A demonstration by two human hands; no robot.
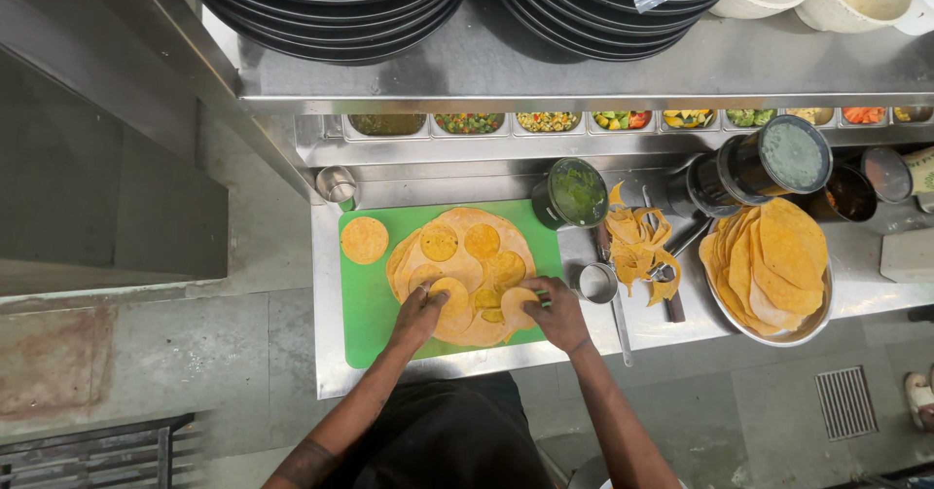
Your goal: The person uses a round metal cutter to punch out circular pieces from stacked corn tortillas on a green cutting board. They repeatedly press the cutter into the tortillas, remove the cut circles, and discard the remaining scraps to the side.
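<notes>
A large orange flatbread [465, 275] with round holes cut in it lies on a green cutting board [365, 299]. My left hand [420, 312] pinches a small cut-out disc [450, 291] at the flatbread's near left. At its near right edge my right hand [555, 309] grips another cut-out disc [518, 301]. One loose disc [364, 240] lies at the board's far left corner.
A metal ring cutter [597, 282], a pile of flatbread scraps [637, 246] and a knife lie right of the board. A steel bowl [771, 335] holds stacked flatbreads. Jars of green sauce [574, 193] and several topping trays [545, 121] stand behind. Black plates [331, 7] are stacked on the shelf.
</notes>
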